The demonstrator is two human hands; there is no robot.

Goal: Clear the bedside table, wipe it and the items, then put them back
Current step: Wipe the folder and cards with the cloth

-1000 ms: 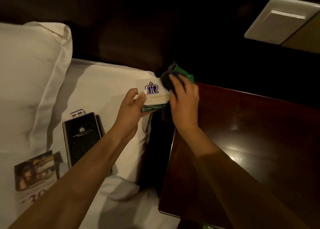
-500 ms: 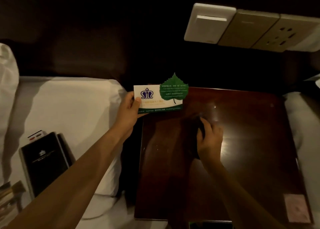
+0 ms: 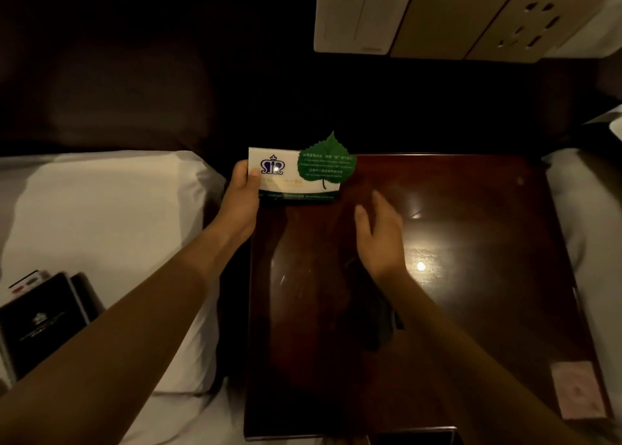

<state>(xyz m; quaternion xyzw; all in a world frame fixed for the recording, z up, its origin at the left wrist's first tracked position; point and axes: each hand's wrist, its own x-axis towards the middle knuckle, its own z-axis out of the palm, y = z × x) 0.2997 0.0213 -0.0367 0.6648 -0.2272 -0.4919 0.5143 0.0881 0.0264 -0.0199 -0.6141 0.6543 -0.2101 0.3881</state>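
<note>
My left hand (image 3: pixel 240 202) grips a white card (image 3: pixel 279 175) with a blue crown logo and a green leaf shape (image 3: pixel 326 165), holding it by its left end over the far left corner of the dark wooden bedside table (image 3: pixel 471 310). My right hand (image 3: pixel 378 234) hovers open over the table's middle, fingers apart, holding nothing. A dark cloth (image 3: pixel 370 306) lies on the table under my right forearm, partly hidden by it.
A black folder (image 3: pixel 40 320) and a small remote (image 3: pixel 28 281) lie on the white bed (image 3: pixel 111 226) at left. A pink sticker (image 3: pixel 575 394) sits at the table's near right corner. Wall switches and sockets (image 3: pixel 437 14) are above. Another bed edge (image 3: pixel 585 229) is at right.
My right hand stopped wiping the card, set the dark cloth down on the table and opened above it. The view shifted right; my left hand kept the card.
</note>
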